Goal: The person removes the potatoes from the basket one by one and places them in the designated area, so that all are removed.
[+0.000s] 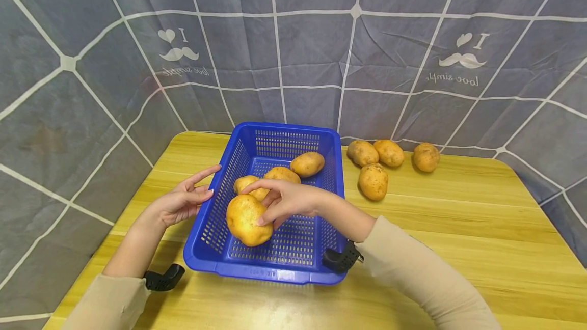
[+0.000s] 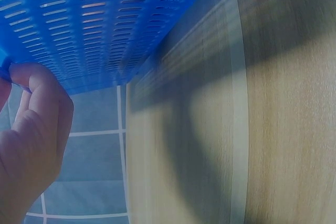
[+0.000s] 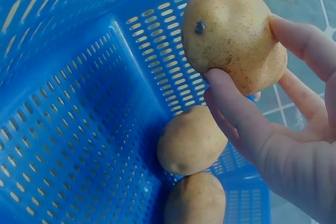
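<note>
My right hand grips a large yellow potato between thumb and fingers, raised over the blue plastic basket. A dark spot marks that potato in the right wrist view, where the fingers of my right hand wrap its side. Inside the basket lie a potato at the back, one in the middle and one by the left wall, partly covered by my right hand. At the basket's left rim, my left hand holds the edge with thumb and fingertips.
Right of the basket, several potatoes lie on the wooden table: two touching at the back, one nearer, and one apart farther right. A grey checked cloth hangs behind and along the sides.
</note>
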{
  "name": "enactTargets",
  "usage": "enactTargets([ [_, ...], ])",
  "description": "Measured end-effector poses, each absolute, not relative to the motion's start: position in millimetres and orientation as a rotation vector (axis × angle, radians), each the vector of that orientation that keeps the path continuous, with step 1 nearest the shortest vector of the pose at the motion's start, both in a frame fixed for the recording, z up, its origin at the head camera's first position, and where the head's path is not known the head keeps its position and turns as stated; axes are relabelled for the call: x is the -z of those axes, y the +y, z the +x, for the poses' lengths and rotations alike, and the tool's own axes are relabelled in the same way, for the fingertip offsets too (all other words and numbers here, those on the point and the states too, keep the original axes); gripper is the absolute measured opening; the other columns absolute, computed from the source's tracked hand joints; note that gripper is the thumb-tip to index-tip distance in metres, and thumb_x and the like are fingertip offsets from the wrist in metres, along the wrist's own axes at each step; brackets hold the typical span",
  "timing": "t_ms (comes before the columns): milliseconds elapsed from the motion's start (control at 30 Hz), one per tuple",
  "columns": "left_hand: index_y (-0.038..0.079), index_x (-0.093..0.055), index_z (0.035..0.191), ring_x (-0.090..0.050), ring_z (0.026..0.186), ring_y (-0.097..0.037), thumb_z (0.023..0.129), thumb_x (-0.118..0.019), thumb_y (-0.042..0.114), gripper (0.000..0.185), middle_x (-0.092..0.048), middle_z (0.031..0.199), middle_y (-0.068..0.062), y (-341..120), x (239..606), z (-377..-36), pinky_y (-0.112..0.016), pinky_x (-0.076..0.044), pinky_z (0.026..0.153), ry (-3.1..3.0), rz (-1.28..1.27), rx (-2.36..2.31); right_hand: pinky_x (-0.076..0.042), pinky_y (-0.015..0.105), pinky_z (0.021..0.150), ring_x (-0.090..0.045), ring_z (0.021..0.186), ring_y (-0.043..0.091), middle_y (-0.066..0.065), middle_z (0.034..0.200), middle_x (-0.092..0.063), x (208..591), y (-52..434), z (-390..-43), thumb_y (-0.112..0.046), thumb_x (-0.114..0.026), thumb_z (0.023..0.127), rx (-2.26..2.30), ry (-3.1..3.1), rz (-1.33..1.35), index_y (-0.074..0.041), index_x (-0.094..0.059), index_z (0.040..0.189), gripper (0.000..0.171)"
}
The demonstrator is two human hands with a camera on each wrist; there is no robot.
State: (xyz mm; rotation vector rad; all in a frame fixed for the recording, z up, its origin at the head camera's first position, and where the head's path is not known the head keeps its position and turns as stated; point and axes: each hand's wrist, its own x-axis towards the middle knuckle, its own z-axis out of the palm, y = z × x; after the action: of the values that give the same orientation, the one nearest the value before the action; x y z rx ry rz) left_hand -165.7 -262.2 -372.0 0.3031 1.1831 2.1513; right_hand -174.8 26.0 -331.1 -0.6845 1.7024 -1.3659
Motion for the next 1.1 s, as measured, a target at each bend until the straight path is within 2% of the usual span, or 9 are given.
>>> enactTargets([
  [67, 0.028, -0.052, 0.129, -0.064, 0.096, -0.024, 0.095, -0.039, -0.009, 0.052, -0.059, 0.112, -0.013, -262, 372, -166, -0.037, -0.054, 0.081, 1.185, 0.31, -2.15, -0.055, 0.05, 0.075, -0.058, 0.079, 0.018, 0.012, 0.093, -0.054, 330, 27, -175, 0.006, -0.069, 0.078, 1.371, 1.712, -0.683, -0.012, -0.045, 0.134, 0.064],
  [267, 0.027, -0.051, 0.13, -0.064, 0.096, -0.023, 0.095, -0.039, -0.009, 0.052, -0.059, 0.111, -0.013, -262, 372, -166, -0.036, -0.054, 0.081, 1.197, 0.314, -2.15, -0.057, 0.041, 0.073, -0.055, 0.083, 0.016, 0.012, 0.098, -0.051, 327, 32, -174, 0.004, -0.07, 0.079, 1.376, 1.764, -0.685, -0.014, -0.045, 0.134, 0.063],
  [367, 0.028, -0.051, 0.129, -0.064, 0.095, -0.023, 0.095, -0.038, -0.01, 0.053, -0.059, 0.111, -0.013, -262, 373, -166, -0.036, -0.054, 0.081, 1.197, 0.304, -2.153, -0.057, 0.038, 0.072, -0.056, 0.079, 0.017, 0.012, 0.098, -0.051, 326, 35, -173, 0.004, -0.069, 0.079, 1.391, 1.767, -0.674, -0.013, -0.045, 0.135, 0.063],
  [500, 0.027, -0.051, 0.13, -0.064, 0.096, -0.024, 0.095, -0.038, -0.01, 0.052, -0.059, 0.112, -0.012, -262, 374, -166, -0.036, -0.054, 0.081, 1.198, 0.308, -2.153, -0.056, 0.041, 0.074, -0.056, 0.074, 0.016, 0.012, 0.096, -0.051, 326, 39, -173, 0.006, -0.068, 0.079, 1.417, 1.762, -0.653, -0.012, -0.045, 0.136, 0.064],
  [600, 0.028, -0.05, 0.13, -0.064, 0.097, -0.024, 0.095, -0.039, -0.009, 0.052, -0.059, 0.112, -0.012, -262, 375, -166, -0.036, -0.054, 0.082, 1.203, 0.311, -2.151, -0.055, 0.044, 0.075, -0.055, 0.077, 0.016, 0.013, 0.101, -0.051, 326, 41, -173, 0.006, -0.069, 0.078, 1.438, 1.775, -0.647, -0.012, -0.045, 0.135, 0.065],
  [833, 0.028, -0.051, 0.13, -0.063, 0.098, -0.024, 0.095, -0.038, -0.01, 0.054, -0.058, 0.113, -0.012, -263, 374, -166, -0.037, -0.054, 0.083, 1.192, 0.326, -2.149, -0.056, 0.037, 0.073, -0.059, 0.088, 0.02, 0.017, 0.112, -0.052, 324, 45, -173, 0.006, -0.068, 0.079, 1.487, 1.771, -0.635, -0.013, -0.044, 0.136, 0.065],
  [1100, 0.028, -0.051, 0.13, -0.063, 0.099, -0.025, 0.095, -0.037, -0.011, 0.055, -0.058, 0.114, -0.012, -264, 374, -166, -0.037, -0.053, 0.083, 1.172, 0.328, -2.151, -0.056, 0.037, 0.076, -0.061, 0.084, 0.021, 0.017, 0.108, -0.054, 319, 50, -172, 0.007, -0.068, 0.078, 1.548, 1.757, -0.65, -0.013, -0.044, 0.136, 0.066],
])
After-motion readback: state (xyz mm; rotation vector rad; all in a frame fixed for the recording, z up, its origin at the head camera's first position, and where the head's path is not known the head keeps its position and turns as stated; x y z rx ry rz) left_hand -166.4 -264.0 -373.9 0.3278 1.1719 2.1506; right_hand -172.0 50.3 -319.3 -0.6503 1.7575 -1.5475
